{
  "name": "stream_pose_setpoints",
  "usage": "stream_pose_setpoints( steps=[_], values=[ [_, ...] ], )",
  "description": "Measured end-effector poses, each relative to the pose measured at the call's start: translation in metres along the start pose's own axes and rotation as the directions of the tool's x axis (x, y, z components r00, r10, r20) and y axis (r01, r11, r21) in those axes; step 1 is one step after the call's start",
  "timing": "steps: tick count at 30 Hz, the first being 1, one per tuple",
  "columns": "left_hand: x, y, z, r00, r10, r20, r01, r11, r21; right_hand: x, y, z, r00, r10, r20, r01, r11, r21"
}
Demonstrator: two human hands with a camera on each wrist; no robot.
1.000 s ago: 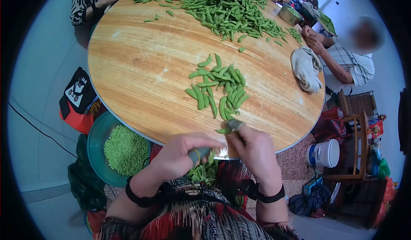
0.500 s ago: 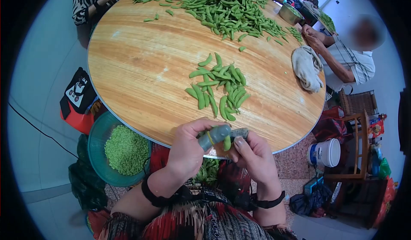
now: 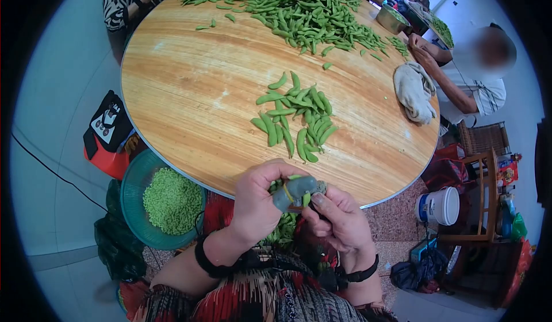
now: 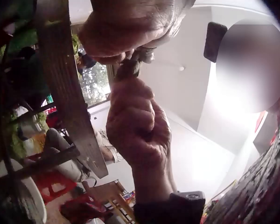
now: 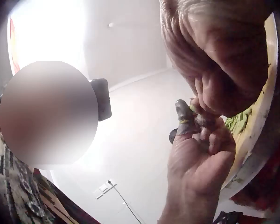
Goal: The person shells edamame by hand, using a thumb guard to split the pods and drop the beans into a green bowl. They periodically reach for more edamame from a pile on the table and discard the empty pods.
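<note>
Both hands meet just off the table's near edge in the head view. Between them is a green edamame pod [image 3: 306, 199], mostly covered by fingers. My left hand [image 3: 257, 201] grips the pod; its thumb wears a grey-green finger cover [image 3: 300, 187] with a yellow band. More green shows inside that palm. My right hand [image 3: 345, 218] pinches the pod from the other side, and a dark worn cover [image 3: 321, 187] sits on a fingertip. In the right wrist view, the left hand [image 5: 191, 158] rises below the right hand [image 5: 219, 56], fingers close together.
Loose pods [image 3: 296, 112] lie ahead on the round wooden table [image 3: 190, 92], with a large pod heap [image 3: 316, 17] behind. Shelled beans fill a teal basket [image 3: 130, 207] at the left. A grey cloth [image 3: 414, 92] lies near a person [image 3: 477, 86] on the right.
The hands, apart one second ago with the right at the small pod pile, have come together around a pod. The left thumb now presses closer to the right fingers.
</note>
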State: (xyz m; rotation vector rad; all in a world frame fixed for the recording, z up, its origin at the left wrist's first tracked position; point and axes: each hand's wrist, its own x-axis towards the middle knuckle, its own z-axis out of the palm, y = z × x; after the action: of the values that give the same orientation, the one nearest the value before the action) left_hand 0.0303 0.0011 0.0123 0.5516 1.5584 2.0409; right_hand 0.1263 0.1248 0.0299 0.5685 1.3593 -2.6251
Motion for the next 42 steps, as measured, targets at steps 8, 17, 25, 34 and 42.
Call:
stream_pose_setpoints(
  steps=[8,17,25,34,42],
  values=[
    [0.011,-0.010,-0.008,0.947,-0.194,0.257,0.304,0.800,-0.517,0.004,-0.001,0.000,0.997,-0.066,-0.046,0.065,0.997,-0.039],
    [0.022,-0.014,0.010,0.994,-0.062,-0.089,0.027,0.936,-0.351,0.029,-0.008,-0.002,0.786,-0.614,-0.071,0.267,0.441,-0.857],
    [0.020,-0.015,0.009,0.985,-0.152,-0.085,0.116,0.937,-0.330,0.035,0.007,-0.003,0.761,-0.649,-0.026,0.202,0.275,-0.940],
    [0.018,-0.013,0.005,0.950,-0.298,0.090,0.307,0.850,-0.429,0.034,-0.002,-0.008,0.720,-0.694,-0.005,0.344,0.363,-0.866],
    [0.016,-0.013,0.001,0.914,-0.315,0.256,0.404,0.645,-0.649,0.033,0.003,-0.003,0.470,-0.875,0.115,0.314,0.044,-0.948]
  ],
)
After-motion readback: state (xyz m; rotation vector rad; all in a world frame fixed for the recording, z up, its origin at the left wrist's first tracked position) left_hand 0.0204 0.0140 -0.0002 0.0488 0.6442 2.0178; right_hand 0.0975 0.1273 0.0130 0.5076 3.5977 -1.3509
